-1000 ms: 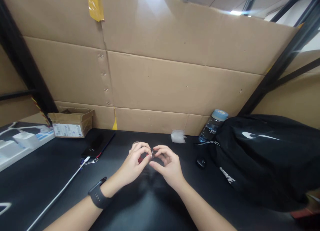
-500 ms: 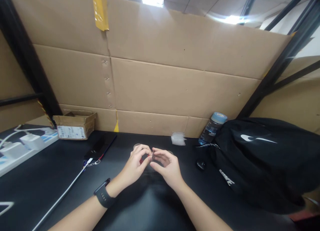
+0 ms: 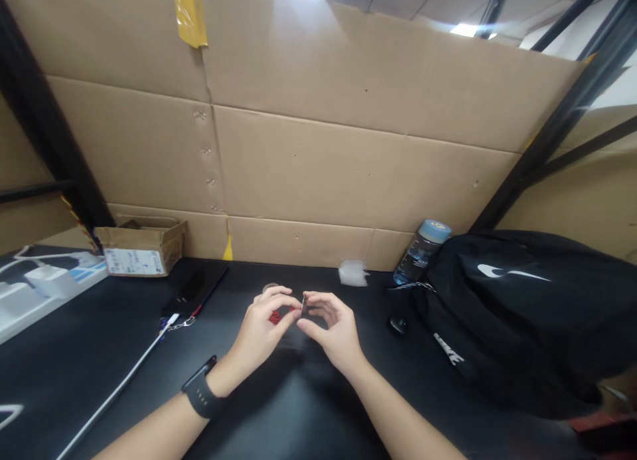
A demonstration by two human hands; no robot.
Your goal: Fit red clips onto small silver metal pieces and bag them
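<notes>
Close together over the black table, my two hands meet at a small thin flat piece (image 3: 304,306), seen edge-on with a shiny side. My right hand (image 3: 338,327) pinches it between thumb and fingertips. My left hand (image 3: 263,322), with a dark watch (image 3: 200,385) on its wrist, has thumb and forefinger closed at the piece's left side; a hint of red shows at those fingertips. Something red (image 3: 274,317) shows through the gap under the left fingers, mostly hidden. Behind the left knuckles, the curved edge of a round thing (image 3: 271,287) peeks out.
At left stand a white power strip (image 3: 89,275), an open cardboard box (image 3: 144,251) and a dark phone (image 3: 196,291) with a white cable (image 3: 117,387). Toward the right are a crumpled clear plastic piece (image 3: 353,273), a bottle (image 3: 421,253), a small black object (image 3: 397,324) and a black backpack (image 3: 512,327).
The view has shifted slightly. My left hand has turned a little, so more of the red thing beneath it shows. Both hands stay at the thin piece.
</notes>
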